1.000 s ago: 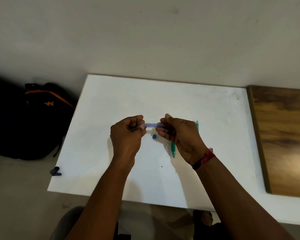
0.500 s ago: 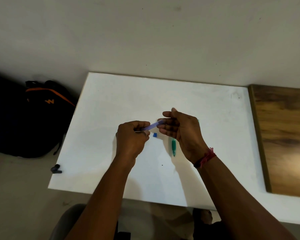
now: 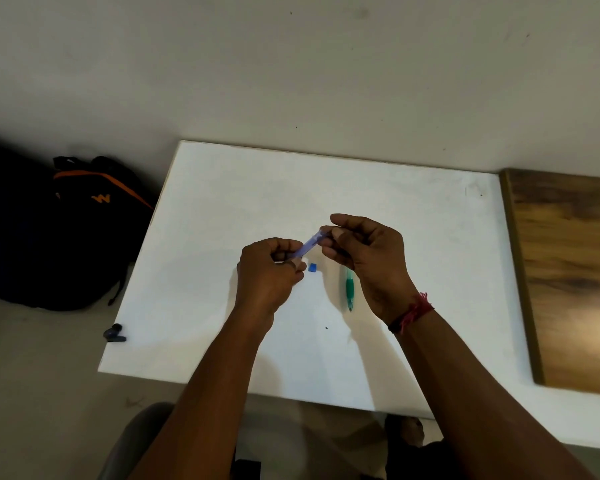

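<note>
Head view, both hands [image 3: 269, 271] [image 3: 368, 252] pinching slim translucent purple pen [image 3: 309, 244]

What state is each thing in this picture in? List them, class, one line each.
Blue pen: held tilted above the table, by both ends.
Left hand: grips the pen's lower end.
Right hand: pinches its upper end.
Small blue piece: loose on the table.
Green pen: lying flat on the table.

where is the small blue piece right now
In the head view, the small blue plastic piece lies on the white table near its middle, between the left hand and the green plastic pen.
</note>
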